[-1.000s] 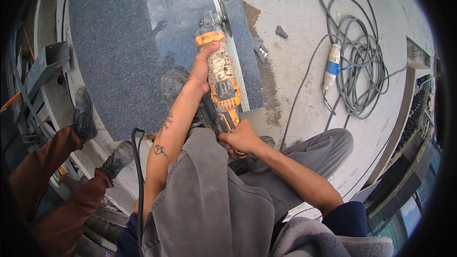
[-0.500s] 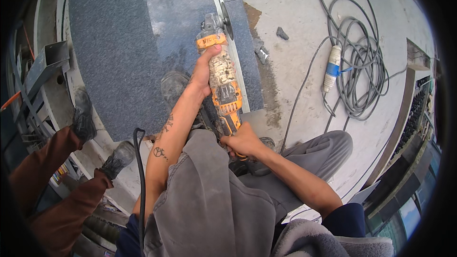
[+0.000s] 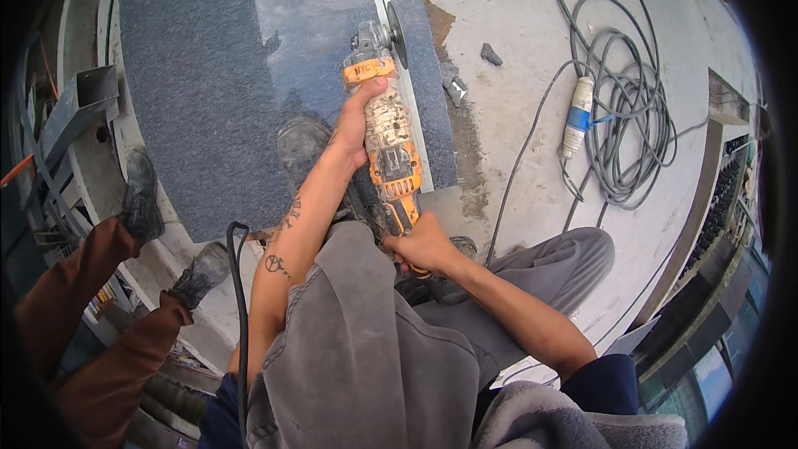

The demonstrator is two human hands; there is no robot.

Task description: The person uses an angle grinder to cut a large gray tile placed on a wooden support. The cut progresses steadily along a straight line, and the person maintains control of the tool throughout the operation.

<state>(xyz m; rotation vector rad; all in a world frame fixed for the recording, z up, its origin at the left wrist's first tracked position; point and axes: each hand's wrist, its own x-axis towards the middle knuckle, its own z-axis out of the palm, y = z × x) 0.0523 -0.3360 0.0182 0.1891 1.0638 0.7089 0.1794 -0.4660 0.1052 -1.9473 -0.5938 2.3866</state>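
- the angle grinder [image 3: 385,125] points toward 12 o'clock, held in both your hands.
- your left hand [image 3: 355,125] has its fingers wrapped around the body.
- your right hand [image 3: 426,245], toward 6 o'clock of it, has fingers curled around the rear handle [image 3: 404,214].
- the disc [image 3: 396,36] stands beside the metal strip [image 3: 411,96]; you can't tell whether they touch.
- coiled cable [image 3: 628,116] lies at 2 o'clock on the concrete floor [image 3: 524,8].

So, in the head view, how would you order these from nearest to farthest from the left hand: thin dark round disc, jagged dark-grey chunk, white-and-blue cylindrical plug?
1. Thin dark round disc: ahead of the left hand, slightly right.
2. Jagged dark-grey chunk: ahead, farther right.
3. White-and-blue cylindrical plug: farthest right.
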